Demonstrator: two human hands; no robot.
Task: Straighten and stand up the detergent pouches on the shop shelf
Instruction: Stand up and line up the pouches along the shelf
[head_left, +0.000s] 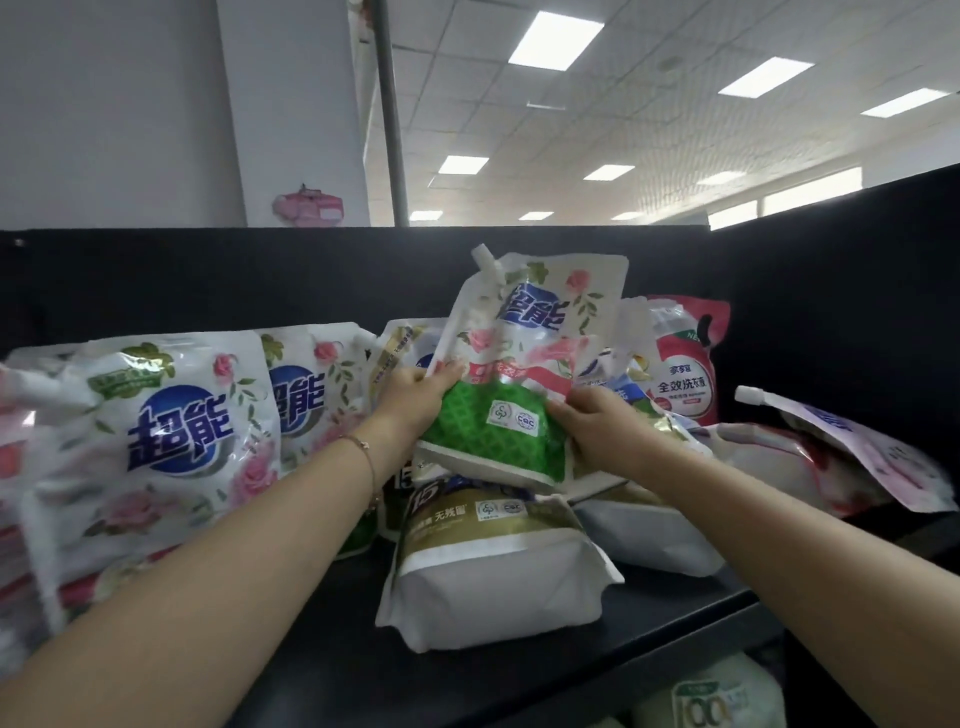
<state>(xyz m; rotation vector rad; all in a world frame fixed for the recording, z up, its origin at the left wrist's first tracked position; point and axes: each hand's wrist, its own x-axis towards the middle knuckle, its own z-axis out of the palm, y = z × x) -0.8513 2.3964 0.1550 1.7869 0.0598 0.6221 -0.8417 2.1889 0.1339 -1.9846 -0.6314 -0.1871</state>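
White wall (104, 104), tiled ceiling (649, 130) with lit panels (555, 37), black partition (260, 280).

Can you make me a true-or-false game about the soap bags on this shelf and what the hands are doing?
1. Both the left hand and the right hand hold the green-bottomed pouch. True.
2. Its spout points down. False: the spout is at the top.
3. The bracelet is on the right wrist. False: it is on the left wrist.
4. A gold-banded pouch lies on the shelf in front of the held one. True.
5. The far-right pouch stands upright. False: it lies tipped over.
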